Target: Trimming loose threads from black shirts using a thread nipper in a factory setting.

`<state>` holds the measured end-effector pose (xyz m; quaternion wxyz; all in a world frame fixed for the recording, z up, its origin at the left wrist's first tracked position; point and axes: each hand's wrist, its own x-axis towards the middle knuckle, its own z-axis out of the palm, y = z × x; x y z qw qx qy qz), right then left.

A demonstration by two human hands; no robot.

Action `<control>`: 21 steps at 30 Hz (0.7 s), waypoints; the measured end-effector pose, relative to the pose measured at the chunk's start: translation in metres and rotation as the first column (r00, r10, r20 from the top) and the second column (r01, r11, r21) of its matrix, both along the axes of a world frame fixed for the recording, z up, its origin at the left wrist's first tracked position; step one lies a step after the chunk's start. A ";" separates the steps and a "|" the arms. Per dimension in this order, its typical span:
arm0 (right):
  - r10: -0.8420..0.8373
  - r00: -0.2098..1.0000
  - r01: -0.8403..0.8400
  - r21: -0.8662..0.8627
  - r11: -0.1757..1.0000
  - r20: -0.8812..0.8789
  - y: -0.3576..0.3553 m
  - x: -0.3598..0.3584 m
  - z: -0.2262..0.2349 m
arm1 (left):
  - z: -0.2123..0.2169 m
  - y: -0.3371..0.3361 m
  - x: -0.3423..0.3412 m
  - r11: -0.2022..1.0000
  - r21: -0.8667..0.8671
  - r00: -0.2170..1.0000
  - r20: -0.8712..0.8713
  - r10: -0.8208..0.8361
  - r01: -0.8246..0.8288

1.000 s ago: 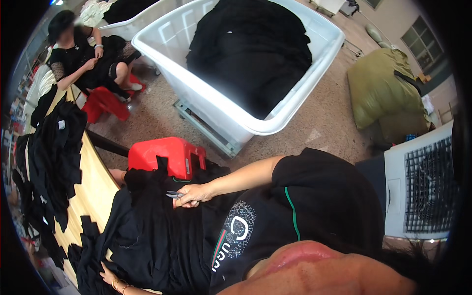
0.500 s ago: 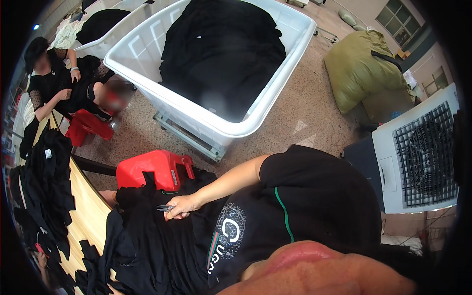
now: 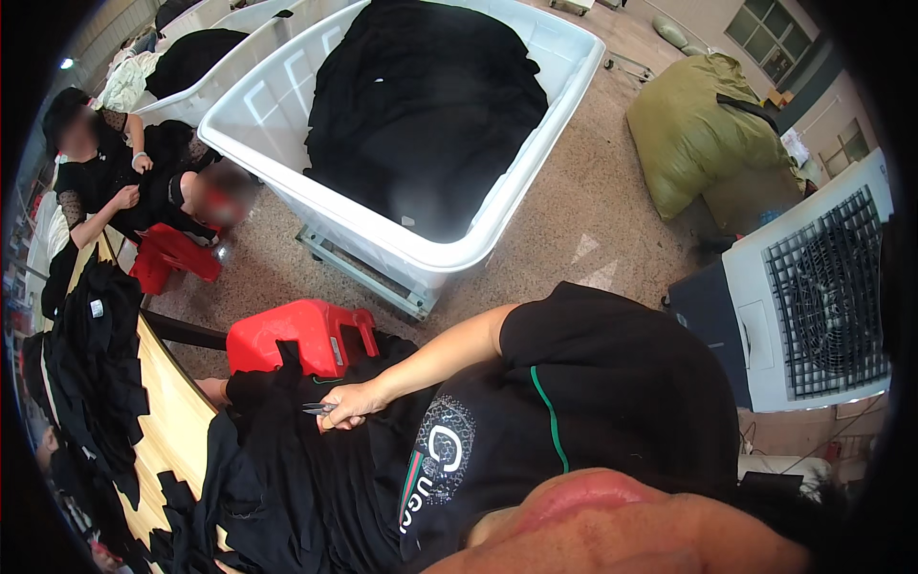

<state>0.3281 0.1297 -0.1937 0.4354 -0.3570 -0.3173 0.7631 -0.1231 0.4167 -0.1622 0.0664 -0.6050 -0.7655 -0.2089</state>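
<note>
My right hand [image 3: 352,404] is closed around small dark thread snips [image 3: 318,408], whose blades point left over the cloth. Beneath it, a black garment [image 3: 296,469] spreads in folds across my lap and up onto the edge of the wooden table [image 3: 182,421]. Only a small patch of skin at the lower edge, beside the cloth, may belong to my left hand [image 3: 228,567]; its fingers are hidden. More black garments [image 3: 96,364] lie heaped on the table at the left, one with a white label.
Beyond my arm stands a red plastic stool [image 3: 277,335]. A white wheeled bin [image 3: 354,215] holds a heap of black cloth [image 3: 430,115]. A seated co-worker [image 3: 96,172] handles dark cloth at the left. At right are a green sack [image 3: 693,124] and a fan unit [image 3: 822,287].
The view has shifted slightly. My right hand keeps the snips in nearly the same place over the black garment. The co-worker's hands have moved a little.
</note>
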 end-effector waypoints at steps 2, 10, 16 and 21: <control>0.000 1.000 0.000 -0.006 1.000 -0.001 0.000 -0.002 0.002 | 0.001 -0.001 -0.001 1.000 -0.002 1.000 0.013 -0.017 0.017; -0.017 1.000 0.017 -0.027 0.999 0.010 0.000 -0.001 0.007 | 0.009 0.011 0.018 0.995 -0.001 0.993 0.060 -0.101 0.101; -0.011 0.999 0.012 -0.005 1.000 0.030 0.000 0.008 0.007 | 0.012 0.030 0.047 0.985 0.004 0.980 0.099 -0.170 0.170; 0.055 0.997 -0.054 -0.031 0.998 0.051 0.002 -0.020 -0.001 | 0.012 -0.006 -0.013 0.995 -0.056 0.995 0.062 -0.085 0.088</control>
